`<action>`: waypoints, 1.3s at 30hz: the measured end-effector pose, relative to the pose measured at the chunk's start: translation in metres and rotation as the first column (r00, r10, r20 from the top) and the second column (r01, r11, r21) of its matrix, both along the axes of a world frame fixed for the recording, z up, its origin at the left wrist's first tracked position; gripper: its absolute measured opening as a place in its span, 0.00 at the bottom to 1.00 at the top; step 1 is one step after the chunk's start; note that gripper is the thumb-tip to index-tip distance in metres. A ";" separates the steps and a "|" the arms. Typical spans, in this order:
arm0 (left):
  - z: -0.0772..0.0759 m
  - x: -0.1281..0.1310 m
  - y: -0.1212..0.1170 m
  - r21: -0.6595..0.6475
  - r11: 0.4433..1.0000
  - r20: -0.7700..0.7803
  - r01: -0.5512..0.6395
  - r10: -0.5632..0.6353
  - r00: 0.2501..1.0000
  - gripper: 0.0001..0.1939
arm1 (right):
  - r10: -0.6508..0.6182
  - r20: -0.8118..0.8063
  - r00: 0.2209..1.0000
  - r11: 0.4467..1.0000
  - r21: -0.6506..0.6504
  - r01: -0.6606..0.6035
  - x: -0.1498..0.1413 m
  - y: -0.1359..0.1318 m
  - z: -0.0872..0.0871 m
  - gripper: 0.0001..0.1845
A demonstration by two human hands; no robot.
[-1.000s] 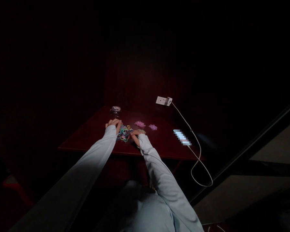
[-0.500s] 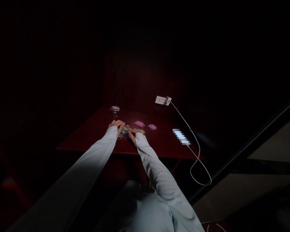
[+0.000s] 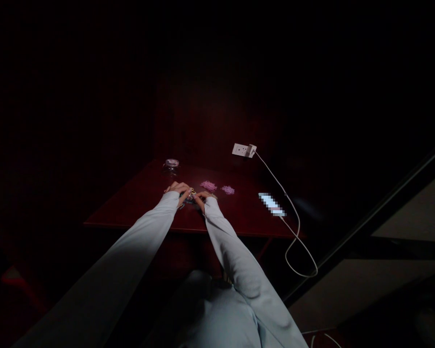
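Observation:
My left hand (image 3: 178, 188) bends over a mixed pile of small, coloured elastic bands (image 3: 191, 196) on the dark red table, its fingertips pressed together at the pile. From the other side my right hand (image 3: 203, 197) reaches in, thumb and fingers closed close to the left fingertips. Whatever the fingers pinch is too small and dark to make out. Just beyond the right hand lies a pink heap of bands (image 3: 208, 185), with a smaller purple heap (image 3: 228, 190) to its right. The greenish heap beside the right hand is mostly hidden by it.
A clear jar with a lid (image 3: 172, 166) stands at the table's back left. Toward the right edge lies a blurred-out phone (image 3: 271, 204), joined by a white cable (image 3: 299, 224) to a charger in the wall socket (image 3: 244, 150). The cable hangs past the table (image 3: 130, 208).
Both hands have drawn closer together over the mixed pile, covering more of it. The fingertips now nearly meet. The pink and purple heaps, jar and phone stay put.

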State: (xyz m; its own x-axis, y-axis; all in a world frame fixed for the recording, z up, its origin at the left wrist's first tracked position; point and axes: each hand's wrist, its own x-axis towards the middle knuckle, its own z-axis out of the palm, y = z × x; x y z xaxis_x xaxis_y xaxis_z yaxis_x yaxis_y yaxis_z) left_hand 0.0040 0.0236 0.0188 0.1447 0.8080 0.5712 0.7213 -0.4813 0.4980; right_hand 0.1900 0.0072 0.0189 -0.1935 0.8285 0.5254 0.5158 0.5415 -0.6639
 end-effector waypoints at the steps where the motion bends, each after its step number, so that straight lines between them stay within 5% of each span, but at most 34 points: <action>1: 0.001 0.001 -0.001 -0.001 1.000 -0.001 -0.005 0.005 1.000 0.14 | -0.010 -0.005 1.000 1.000 -0.001 0.010 0.000 0.000 0.001 0.19; 39: -0.006 0.000 0.010 -0.019 0.998 -0.004 0.052 -0.052 0.999 0.06 | -0.108 -0.177 0.978 0.987 -0.133 0.085 0.002 0.007 0.000 0.17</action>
State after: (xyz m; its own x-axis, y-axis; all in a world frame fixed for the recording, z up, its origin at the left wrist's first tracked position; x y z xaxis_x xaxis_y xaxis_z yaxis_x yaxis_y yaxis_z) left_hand 0.0038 0.0337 0.0128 0.1889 0.8100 0.5552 0.6978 -0.5085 0.5045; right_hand 0.1922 0.0144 0.0194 -0.0198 0.8997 0.4361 0.4251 0.4024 -0.8108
